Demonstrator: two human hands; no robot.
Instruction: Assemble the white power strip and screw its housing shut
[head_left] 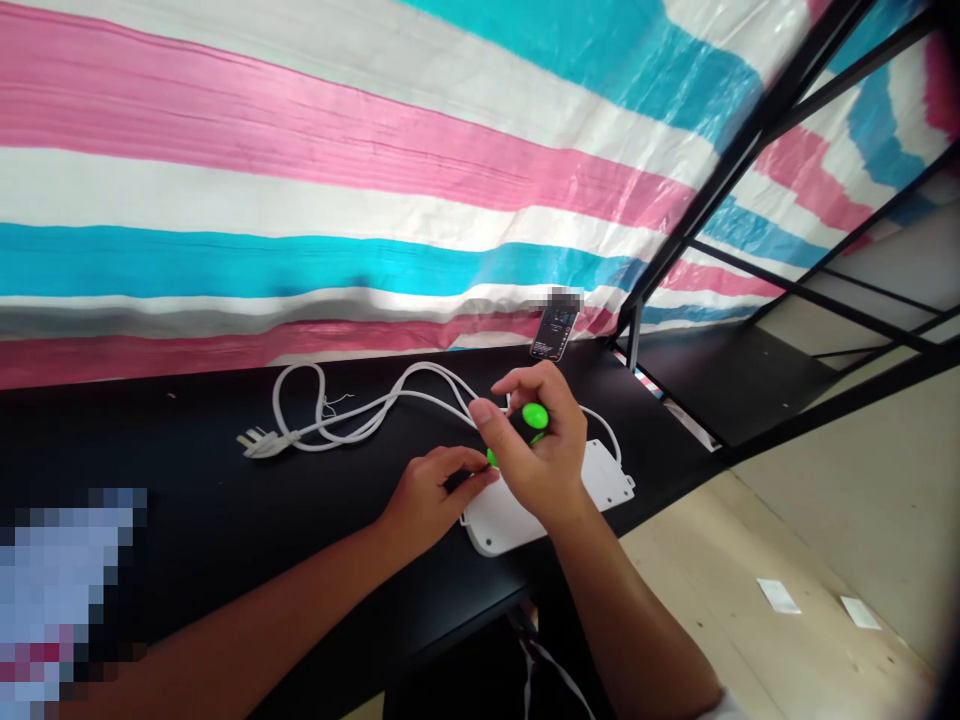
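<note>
A white power strip (517,515) lies face down on the black tabletop, with small screw holes near its ends. My right hand (544,445) is curled around a bright green-handled tool (535,416) above the strip. The tool's rounded green end shows between thumb and fingers; its working end is hidden, so I cannot tell its exact kind. At the strip's far left edge, my left hand (442,490) has thumb and forefinger pinched where a lower green bit of the tool shows. From the strip, a white cord (390,400) loops left to a three-pin plug (262,442).
A phone (553,330) leans against the striped plastic sheet (300,200) at the back of the black table (187,420). Black metal frame bars (694,230) rise on the right. A blurred-out pale patch (60,590) lies at lower left. Two white papers (778,596) are on the floor.
</note>
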